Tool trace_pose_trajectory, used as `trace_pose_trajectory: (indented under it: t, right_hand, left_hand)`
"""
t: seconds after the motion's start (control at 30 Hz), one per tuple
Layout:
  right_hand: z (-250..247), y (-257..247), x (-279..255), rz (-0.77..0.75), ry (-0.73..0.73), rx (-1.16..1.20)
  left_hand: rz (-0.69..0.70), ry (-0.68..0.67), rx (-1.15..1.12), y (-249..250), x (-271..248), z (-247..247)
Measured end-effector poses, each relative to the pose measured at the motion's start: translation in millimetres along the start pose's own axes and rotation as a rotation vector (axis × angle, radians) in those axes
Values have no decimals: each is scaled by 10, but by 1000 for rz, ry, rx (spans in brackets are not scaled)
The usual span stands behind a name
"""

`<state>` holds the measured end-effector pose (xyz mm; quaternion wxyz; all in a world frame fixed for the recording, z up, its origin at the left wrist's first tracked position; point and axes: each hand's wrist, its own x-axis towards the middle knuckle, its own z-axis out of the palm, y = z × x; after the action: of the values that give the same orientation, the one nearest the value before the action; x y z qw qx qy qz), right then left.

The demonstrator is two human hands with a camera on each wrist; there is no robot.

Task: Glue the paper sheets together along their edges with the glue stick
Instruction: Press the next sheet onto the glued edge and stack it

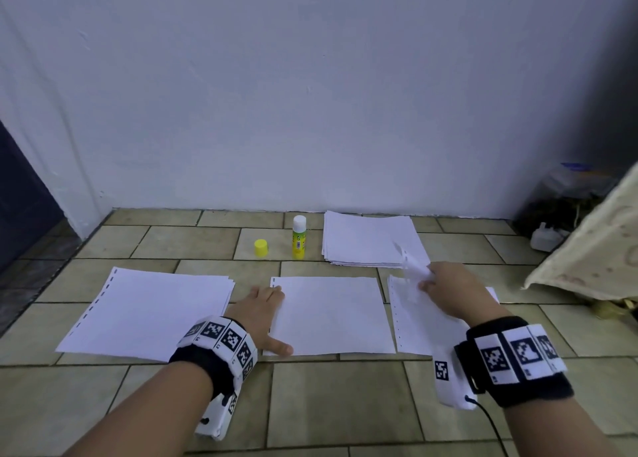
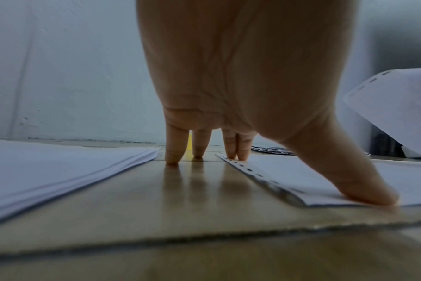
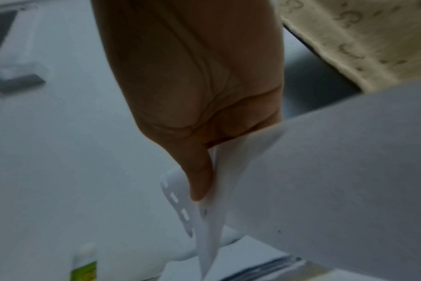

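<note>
— What's on the tiled floor (image 1: 193, 246), starting at the left?

— A small pile of punched paper (image 1: 152, 315). Then the left hand (image 1: 259, 313), fingers straight and spread: two tips on bare tile, two more and the thumb pressing the left edge of the middle sheet (image 1: 331, 315), gripping nothing.

— And the glue?

— Behind that, near the wall: a yellow cap (image 1: 261, 248) lying off, and just right of it the glue stick (image 1: 299, 237) upright, uncapped. Right again, the spare paper stack (image 1: 373, 240).

— The other hand?

— The right hand (image 1: 445, 289) pinches a lifted sheet (image 1: 412, 266) between thumb and fingers, raised over the right-hand paper (image 1: 424, 322). It's blurred; possibly more than one sheet
</note>
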<state>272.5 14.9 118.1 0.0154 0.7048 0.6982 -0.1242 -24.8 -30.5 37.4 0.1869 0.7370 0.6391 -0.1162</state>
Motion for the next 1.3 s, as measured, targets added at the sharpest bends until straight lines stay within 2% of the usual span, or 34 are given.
trace_pose_trajectory:
  t: [0.1,0.23,0.4,0.47,0.87,1.3]
  right_hand:
    - [68,-312,-102,-111,-9,38]
    - [371,-808,-151,-254,-110,125]
    - [734,-1161,-14,-254,-246,189]
    - [774,-1217,3,-271,-274,158]
    - [918,-1311,66,-272,-238,102]
    - [803,-1311,64,-317,-275,14]
  left_hand:
    - [3,-3,16,1,3,2]
    - [-1,36,0,-6,5,51]
    - [-14,66,-44,-44,52,128]
    - [-23,72,-56,-49,66,139]
    - [-35,54,-48,-47,69,149]
    - [-23,33,-49,-60,68,91]
